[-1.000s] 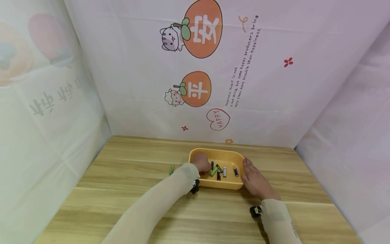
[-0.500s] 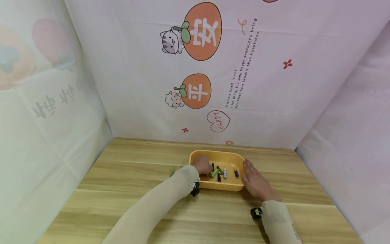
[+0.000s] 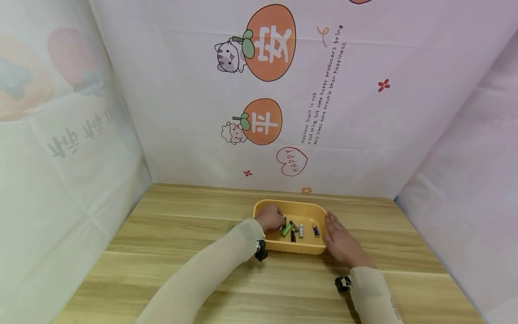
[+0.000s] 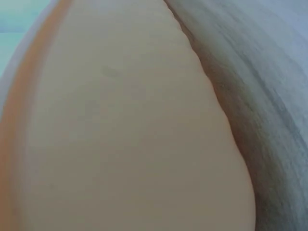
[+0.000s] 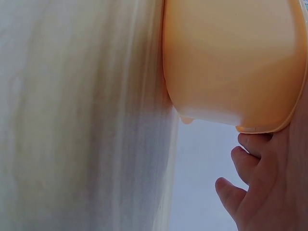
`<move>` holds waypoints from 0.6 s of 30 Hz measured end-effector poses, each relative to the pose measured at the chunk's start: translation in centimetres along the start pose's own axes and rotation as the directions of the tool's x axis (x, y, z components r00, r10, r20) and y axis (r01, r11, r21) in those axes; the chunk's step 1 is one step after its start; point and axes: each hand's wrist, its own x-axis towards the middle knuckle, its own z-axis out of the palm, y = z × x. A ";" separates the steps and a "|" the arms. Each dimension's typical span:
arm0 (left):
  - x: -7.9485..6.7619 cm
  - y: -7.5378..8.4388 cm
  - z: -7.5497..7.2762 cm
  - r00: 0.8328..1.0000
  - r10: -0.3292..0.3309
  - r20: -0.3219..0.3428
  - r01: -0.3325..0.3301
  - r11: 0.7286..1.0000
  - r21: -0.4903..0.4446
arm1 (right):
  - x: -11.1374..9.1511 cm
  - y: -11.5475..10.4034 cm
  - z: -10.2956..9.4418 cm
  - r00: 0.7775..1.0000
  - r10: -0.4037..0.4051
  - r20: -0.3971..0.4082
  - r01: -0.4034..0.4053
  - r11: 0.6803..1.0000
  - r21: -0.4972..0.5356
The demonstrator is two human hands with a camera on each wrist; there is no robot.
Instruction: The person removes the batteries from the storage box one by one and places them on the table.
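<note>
A yellow plastic bin (image 3: 295, 248) stands on the table, with several small batteries on its floor. Among them are a green battery (image 3: 286, 231), a white battery (image 3: 301, 231), a black battery (image 3: 293, 236) and a purple one (image 3: 316, 230). My left hand (image 3: 270, 218) is inside the bin's left end, fingers bent downward beside a dark battery (image 3: 284, 221); what lies between the fingertips is hidden. My right hand (image 3: 344, 243) rests against the outside of the bin's right end, fingers extended along the wall. In the right wrist view, those fingers (image 5: 245, 163) touch the bin's rim.
A green battery (image 3: 231, 226) lies on the wooden table (image 3: 182, 216) left of the bin, partly behind the left sleeve. White printed cloth (image 3: 194, 112) hangs behind and at both sides. Pale bin wall (image 4: 134, 120) fills most of the left wrist view.
My left fingers have shifted slightly right, now covering part of the dark battery. The right hand keeps its place on the bin. The whole head view has shifted a little.
</note>
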 end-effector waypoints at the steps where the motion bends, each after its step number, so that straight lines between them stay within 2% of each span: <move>1: 0.0 0.0 0.0 1.000 0.002 0.003 -0.002 1.000 -0.017 | 0.0 0.0 0.0 1.000 -0.001 -0.001 0.001 1.000 0.003; 8: -0.2 0.1 -0.3 1.000 0.001 0.027 0.000 0.999 -0.042 | -0.1 -0.2 -0.1 1.000 0.004 0.004 -0.004 1.000 0.007; 18: -1.3 1.1 -1.0 0.999 -0.008 0.044 0.013 0.993 -0.114 | 0.1 -0.2 -0.1 1.000 -0.001 0.001 0.001 1.000 -0.006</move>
